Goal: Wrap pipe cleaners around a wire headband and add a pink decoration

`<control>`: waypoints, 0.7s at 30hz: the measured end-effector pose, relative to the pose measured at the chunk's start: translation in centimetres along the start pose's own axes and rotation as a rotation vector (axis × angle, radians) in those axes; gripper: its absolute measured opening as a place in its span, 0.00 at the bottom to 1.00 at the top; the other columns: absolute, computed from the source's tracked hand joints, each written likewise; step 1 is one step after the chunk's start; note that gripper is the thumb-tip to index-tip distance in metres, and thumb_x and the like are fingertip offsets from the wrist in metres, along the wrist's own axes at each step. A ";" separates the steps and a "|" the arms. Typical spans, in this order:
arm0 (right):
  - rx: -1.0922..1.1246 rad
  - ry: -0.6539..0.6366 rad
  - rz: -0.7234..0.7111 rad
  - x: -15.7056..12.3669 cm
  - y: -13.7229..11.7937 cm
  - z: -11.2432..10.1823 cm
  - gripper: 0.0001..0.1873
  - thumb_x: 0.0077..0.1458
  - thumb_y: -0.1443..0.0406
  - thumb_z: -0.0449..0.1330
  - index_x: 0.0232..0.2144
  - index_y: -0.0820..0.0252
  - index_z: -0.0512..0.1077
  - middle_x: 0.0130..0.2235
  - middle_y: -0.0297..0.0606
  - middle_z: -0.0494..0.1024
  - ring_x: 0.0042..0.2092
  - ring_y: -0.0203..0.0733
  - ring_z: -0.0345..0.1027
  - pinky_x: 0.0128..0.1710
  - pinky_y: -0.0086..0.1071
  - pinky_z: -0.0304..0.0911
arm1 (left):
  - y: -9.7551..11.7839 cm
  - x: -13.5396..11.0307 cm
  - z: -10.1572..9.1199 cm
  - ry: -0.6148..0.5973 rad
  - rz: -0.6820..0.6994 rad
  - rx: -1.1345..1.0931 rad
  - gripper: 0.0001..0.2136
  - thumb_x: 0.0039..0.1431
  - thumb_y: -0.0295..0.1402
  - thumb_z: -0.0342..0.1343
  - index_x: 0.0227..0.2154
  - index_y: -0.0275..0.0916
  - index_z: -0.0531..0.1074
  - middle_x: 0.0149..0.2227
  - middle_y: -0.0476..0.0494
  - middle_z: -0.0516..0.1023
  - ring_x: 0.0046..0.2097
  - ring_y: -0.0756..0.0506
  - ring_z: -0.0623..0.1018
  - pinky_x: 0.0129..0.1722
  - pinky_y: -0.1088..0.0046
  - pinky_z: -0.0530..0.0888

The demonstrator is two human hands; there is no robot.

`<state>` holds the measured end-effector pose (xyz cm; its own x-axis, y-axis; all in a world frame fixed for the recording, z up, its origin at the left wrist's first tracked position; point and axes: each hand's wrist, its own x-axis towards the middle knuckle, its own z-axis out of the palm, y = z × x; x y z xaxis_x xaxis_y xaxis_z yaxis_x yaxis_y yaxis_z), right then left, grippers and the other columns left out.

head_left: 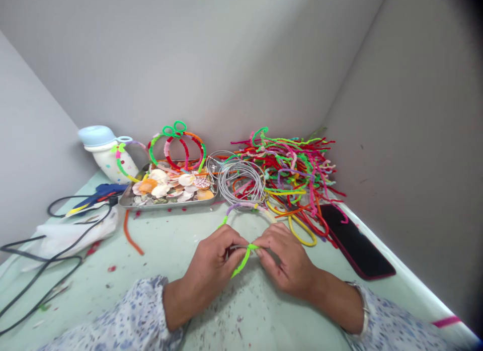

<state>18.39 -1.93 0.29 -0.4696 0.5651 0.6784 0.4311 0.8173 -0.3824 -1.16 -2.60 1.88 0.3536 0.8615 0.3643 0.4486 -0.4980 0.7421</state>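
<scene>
A wire hoop (241,205) wrapped in lilac, pale and green pipe cleaner curves up behind my hands. My left hand (216,255) is closed in a pinch on the near side of the hoop, where bare grey wire shows. My right hand (284,258) pinches a bright green pipe cleaner (241,265) against the wire, thumb and forefinger close to the left hand's fingertips. One end of this pipe cleaner hangs down between the hands. The parts of the hoop behind my fingers are hidden.
A metal tray (169,205) holds shells, with wrapped hoops (166,149) standing in it. Coiled wire (241,182) and a pile of pipe cleaners (290,160) lie behind. Further out are a phone (356,240), a bottle (109,157), a black cable (56,258) and a plastic bag (77,235).
</scene>
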 end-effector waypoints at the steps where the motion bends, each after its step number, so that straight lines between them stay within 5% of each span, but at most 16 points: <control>1: -0.001 0.000 0.000 0.0 0.0 0.0 0.07 0.57 0.71 0.52 0.37 0.60 0.69 0.29 0.37 0.73 0.32 0.42 0.63 0.36 0.38 0.57 | 0.0 0.0 0.0 0.002 -0.003 -0.003 0.04 0.59 0.28 0.56 0.30 0.37 0.74 0.28 0.48 0.72 0.29 0.51 0.70 0.29 0.76 0.66; 11: 0.006 -0.025 -0.001 0.1 -0.1 -0.1 0.07 0.57 0.71 0.51 0.35 0.60 0.69 0.29 0.37 0.72 0.32 0.42 0.62 0.36 0.38 0.56 | 0.2 -0.1 -0.2 0.008 0.001 -0.099 0.08 0.60 0.33 0.56 0.27 0.36 0.74 0.26 0.47 0.71 0.27 0.50 0.69 0.27 0.76 0.64; 21: -0.023 -0.031 -0.020 0.2 0.0 0.1 0.08 0.58 0.70 0.50 0.36 0.60 0.69 0.29 0.37 0.73 0.32 0.41 0.63 0.36 0.38 0.57 | 0.9 0.1 0.0 0.018 -0.140 -0.193 0.09 0.57 0.31 0.57 0.22 0.36 0.69 0.24 0.51 0.66 0.27 0.51 0.66 0.27 0.76 0.64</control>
<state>18.23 -1.80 0.40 -0.5020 0.5520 0.6658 0.4386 0.8260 -0.3542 -0.70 -2.97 2.61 0.2832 0.9234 0.2591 0.3261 -0.3468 0.8794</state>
